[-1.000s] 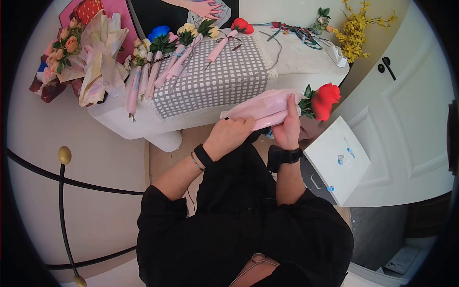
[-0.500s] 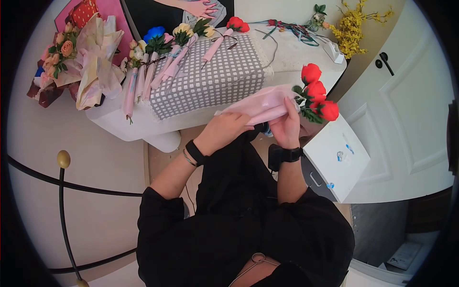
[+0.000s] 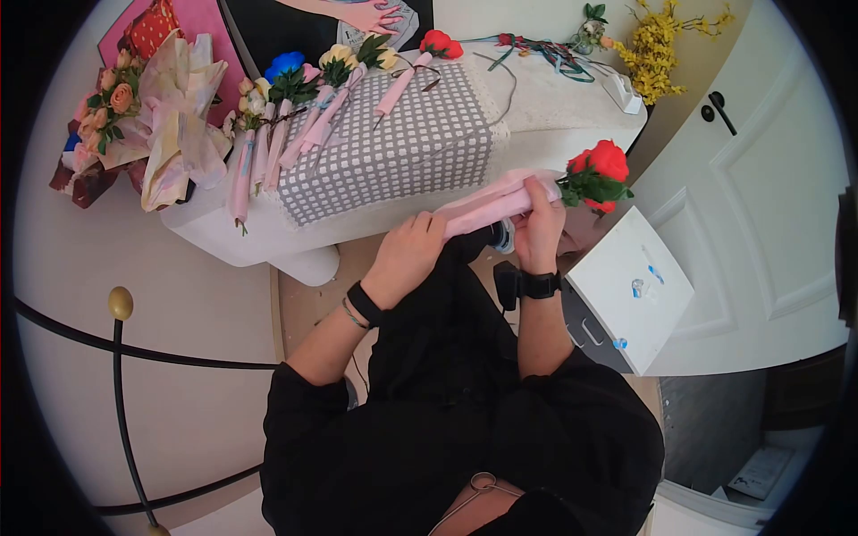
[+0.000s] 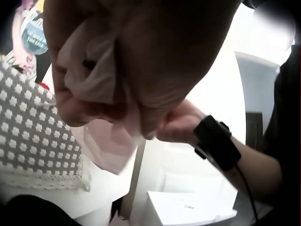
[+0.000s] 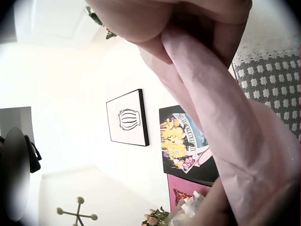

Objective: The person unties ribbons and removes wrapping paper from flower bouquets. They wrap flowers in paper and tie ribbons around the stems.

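Red roses [image 3: 601, 165] with green leaves stick out of a sheet of pink wrapping paper [image 3: 487, 211], rolled into a long tube. Just below the blooms, my right hand [image 3: 540, 234] holds the tube with the thumb along its upper side. At the tube's other end my left hand [image 3: 407, 257] grips the paper. Its fingers curl round crumpled pink paper [image 4: 91, 68] in the left wrist view. From the right wrist, the rolled paper [image 5: 211, 103] runs out of the right hand's grasp, with a looser flap beside it. The stems are hidden inside the paper.
Several pink-wrapped flowers [image 3: 322, 116] lie on the grey-and-white checked cloth [image 3: 402, 161] over the white table [image 3: 572, 98]. A big bouquet [image 3: 174, 116] stands at the left end, ribbons [image 3: 559, 61] lie at the back. A white-topped cabinet [image 3: 630, 290] stands right, near the door [image 3: 751, 223].
The paper has gone from a wide, loose sheet to a narrower tube. The red blooms have turned round with it. My left hand has shifted slightly along the paper's lower end.
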`<action>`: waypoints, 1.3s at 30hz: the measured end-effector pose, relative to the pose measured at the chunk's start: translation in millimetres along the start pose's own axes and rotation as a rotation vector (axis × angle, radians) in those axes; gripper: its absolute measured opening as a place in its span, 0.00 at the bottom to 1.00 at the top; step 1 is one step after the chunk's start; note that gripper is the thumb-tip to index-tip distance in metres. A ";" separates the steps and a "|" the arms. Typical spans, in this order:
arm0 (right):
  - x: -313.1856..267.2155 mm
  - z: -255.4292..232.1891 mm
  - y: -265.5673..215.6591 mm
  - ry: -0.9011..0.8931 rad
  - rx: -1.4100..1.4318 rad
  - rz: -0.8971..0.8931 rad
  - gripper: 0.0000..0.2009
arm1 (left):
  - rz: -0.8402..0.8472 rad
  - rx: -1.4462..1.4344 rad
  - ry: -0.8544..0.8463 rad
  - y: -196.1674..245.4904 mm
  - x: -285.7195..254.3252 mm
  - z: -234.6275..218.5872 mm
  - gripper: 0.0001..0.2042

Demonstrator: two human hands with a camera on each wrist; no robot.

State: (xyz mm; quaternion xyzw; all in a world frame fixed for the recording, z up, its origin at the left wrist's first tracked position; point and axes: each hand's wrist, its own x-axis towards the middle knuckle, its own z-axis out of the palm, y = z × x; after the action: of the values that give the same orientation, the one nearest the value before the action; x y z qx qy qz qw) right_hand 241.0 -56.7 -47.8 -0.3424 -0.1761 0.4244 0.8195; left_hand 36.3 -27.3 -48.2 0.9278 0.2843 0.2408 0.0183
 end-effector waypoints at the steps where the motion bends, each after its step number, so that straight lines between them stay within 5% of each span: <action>1: -1.7 1.9 -1.9 0.036 0.017 -0.020 0.07 | -0.020 0.178 0.077 4.8 -0.5 2.6 0.12; 8: 1.1 6.2 1.4 0.094 0.187 -0.038 0.07 | -0.009 0.263 0.274 11.9 19.4 20.8 0.11; 13: 7.5 -14.8 -40.2 0.108 0.205 -0.143 0.08 | -0.179 0.378 0.119 -45.2 -0.7 0.9 0.08; 15: 3.8 -13.0 -48.0 0.023 0.273 -0.038 0.10 | -0.512 -0.214 0.170 -59.3 -4.3 -5.8 0.09; 16: -0.2 -10.1 -43.5 -0.022 0.259 -0.016 0.10 | -0.581 -0.448 0.045 -62.2 -6.5 -6.6 0.14; 17: -0.7 -10.5 -36.2 -0.022 0.261 -0.013 0.10 | -0.583 -0.446 0.044 -60.6 -9.1 -3.2 0.14; 19: 1.1 -12.4 -19.6 -0.169 0.230 0.187 0.11 | -0.622 -1.527 -0.171 -51.2 -14.4 8.4 0.20; 22: -9.5 -1.8 -12.4 -0.381 0.181 0.271 0.12 | -0.718 -1.945 -0.384 -20.3 -12.8 6.9 0.22; 26: -21.2 5.3 -1.1 -0.646 0.101 0.405 0.16 | -0.452 -1.872 -0.692 9.2 -3.9 1.6 0.24; 30: -20.1 3.9 -2.6 -0.774 -0.009 0.413 0.21 | -0.391 -1.906 -0.579 26.7 -1.8 9.2 0.19; 32: -21.6 3.4 -5.8 -0.780 -0.035 0.411 0.21 | -0.341 -1.476 -0.367 36.2 -3.1 8.6 0.18; 39: -23.6 1.0 -3.7 -0.628 0.067 0.539 0.20 | -0.358 -0.957 -0.252 40.0 -3.0 4.0 0.19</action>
State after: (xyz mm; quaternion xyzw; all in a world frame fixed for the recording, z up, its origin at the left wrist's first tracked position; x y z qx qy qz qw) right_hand 228.9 -77.1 -44.5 -0.2033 -0.3075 0.7130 0.5965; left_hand 56.6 -62.1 -46.2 0.7744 0.2921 0.2235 0.5149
